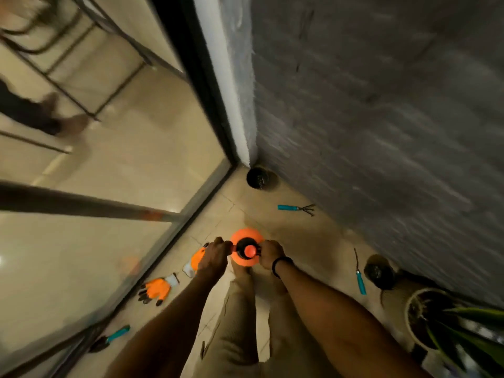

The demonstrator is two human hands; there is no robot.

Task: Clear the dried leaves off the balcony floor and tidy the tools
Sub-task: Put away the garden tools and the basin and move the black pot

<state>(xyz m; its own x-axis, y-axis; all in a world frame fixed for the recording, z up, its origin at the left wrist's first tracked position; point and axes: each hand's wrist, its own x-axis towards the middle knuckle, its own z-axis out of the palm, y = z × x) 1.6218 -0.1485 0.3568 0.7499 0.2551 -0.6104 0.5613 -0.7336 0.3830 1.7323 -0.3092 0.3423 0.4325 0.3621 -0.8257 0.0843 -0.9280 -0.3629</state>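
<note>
I see the orange sprayer (246, 235) just below frame centre, beige tiled floor (300, 241) all around it. Any print on it is too blurred for me to read. The left hand (215, 255) and right hand (268, 253) curl round its black top from either side, both arms stretched down. Orange gloves (156, 289) lie lower left beside the glass door (109, 255). A teal-handled rake (296, 208) lies near the grey wall (381, 132).
</note>
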